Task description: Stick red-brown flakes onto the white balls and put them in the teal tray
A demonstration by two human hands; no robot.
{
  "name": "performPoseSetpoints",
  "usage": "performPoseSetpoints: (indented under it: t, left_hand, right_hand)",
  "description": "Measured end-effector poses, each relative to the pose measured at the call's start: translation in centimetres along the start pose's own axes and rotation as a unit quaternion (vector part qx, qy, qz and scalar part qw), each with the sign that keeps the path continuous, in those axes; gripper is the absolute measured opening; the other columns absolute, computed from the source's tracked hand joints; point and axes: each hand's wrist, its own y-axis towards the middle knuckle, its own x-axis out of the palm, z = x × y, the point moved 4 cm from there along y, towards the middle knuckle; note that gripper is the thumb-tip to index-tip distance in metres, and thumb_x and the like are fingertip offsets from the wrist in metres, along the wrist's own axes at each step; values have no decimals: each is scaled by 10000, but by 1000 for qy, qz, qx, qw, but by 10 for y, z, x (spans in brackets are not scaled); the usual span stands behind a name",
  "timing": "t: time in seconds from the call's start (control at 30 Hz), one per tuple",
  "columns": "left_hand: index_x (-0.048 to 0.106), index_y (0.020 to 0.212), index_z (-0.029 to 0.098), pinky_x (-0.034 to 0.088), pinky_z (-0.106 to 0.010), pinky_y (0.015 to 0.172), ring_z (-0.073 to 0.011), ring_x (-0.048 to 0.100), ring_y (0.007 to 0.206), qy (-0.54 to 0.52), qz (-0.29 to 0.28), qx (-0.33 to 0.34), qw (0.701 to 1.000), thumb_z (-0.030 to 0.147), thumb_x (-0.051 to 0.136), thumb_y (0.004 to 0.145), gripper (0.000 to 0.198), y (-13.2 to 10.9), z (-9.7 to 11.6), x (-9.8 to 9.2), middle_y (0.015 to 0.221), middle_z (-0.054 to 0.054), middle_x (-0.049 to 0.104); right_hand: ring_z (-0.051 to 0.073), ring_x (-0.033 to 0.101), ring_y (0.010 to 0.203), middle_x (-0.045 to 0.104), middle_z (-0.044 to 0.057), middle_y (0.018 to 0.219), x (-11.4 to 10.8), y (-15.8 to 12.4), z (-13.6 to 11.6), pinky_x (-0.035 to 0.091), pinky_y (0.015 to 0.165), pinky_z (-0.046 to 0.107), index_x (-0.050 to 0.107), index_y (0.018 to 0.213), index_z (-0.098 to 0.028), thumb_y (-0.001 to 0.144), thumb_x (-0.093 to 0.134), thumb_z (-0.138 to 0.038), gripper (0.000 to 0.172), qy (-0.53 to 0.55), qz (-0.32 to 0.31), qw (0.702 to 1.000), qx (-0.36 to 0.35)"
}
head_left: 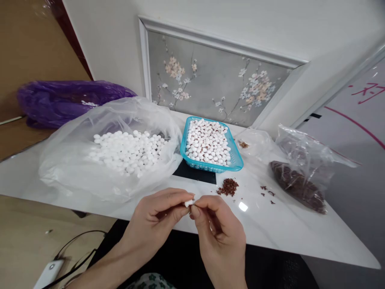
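The left hand (156,218) and the right hand (216,228) met above the near edge of the worktop (270,228); both were closed in a pinch on one small white piece (189,203), held between the tips of thumbs and first fingers, clear of the worktop; the other fingers were curled in.

The piece looked very light, hard and smooth, so I judged it could slip or roll easily if let loose; a soft pinch on its two opposite sides, as both hands had it, seemed the right hold; a strong squeeze was hardly needed. It seemed roundish, a little wider from left to right, lying across between the two hands; it was too small and too covered by the fingers to tell surely its long axis or which end pointed where.

Behind the left hand an open clear bag (75,168) held many such white pieces; a blue basket (237,162) beside it held more, some with reddish spots; near the right hand lay a small heap of reddish crumbs (228,187); further right lay another clear bag with dark brown bits (297,184).
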Motion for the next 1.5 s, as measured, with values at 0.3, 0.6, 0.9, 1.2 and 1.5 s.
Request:
performPoseSetpoints:
  t: [0.3, 0.6, 0.9, 1.2, 1.5]
  left_hand:
    - [769, 944, 271, 552, -164, 687, -144, 707, 761, 105, 12, 121, 987, 29, 648, 762, 326, 1, 4, -4, 896, -19, 750]
    - [755, 948, 253, 553, -150, 693, -125, 702, 767, 102, 44, 162, 980, -21, 612, 763, 360, -5, 9, -3, 907, -20, 743]
    - [747, 982, 262, 555, -171, 733, -133, 696, 831, 95, 64, 157, 981, -30, 577, 775, 396, -9, -6, -1, 969, -26, 735]
    - [777, 851, 238, 542, -159, 751, -124, 679, 813, -283, 48, -172, 942, 145, 740, 731, 157, -4, -21, 8, 874, -7, 756]
    - [761, 958, 154, 546, -140, 791, -124, 693, 842, -510, -20, -262, 819, 84, 751, 703, 265, -9, -12, 12, 973, -63, 753]
  right_hand:
    - [97, 573, 665, 611, -28, 743, 0, 2, -4, 466, 616, 199, 587, 826, -213, 884, 539, -153, 97, -59, -12, 998, -6]
    - [105, 539, 613, 574, -24, 696, 6, 0, -2, 452, 580, 213, 572, 796, -206, 886, 516, -162, 115, -80, 21, 997, -7]
    - [88, 538, 584, 582, -23, 680, 12, 4, -8, 442, 574, 187, 570, 787, -192, 875, 515, -126, 123, -153, 66, 984, -62]
    - [115, 629, 715, 655, -9, 790, -8, 6, -8, 520, 638, 188, 613, 877, -224, 851, 596, -211, 34, -33, 48, 998, 14]
    - [149, 650, 748, 656, 27, 830, -26, -2, 11, 546, 676, 241, 612, 905, -208, 866, 575, -224, 56, -43, 65, 997, 23]
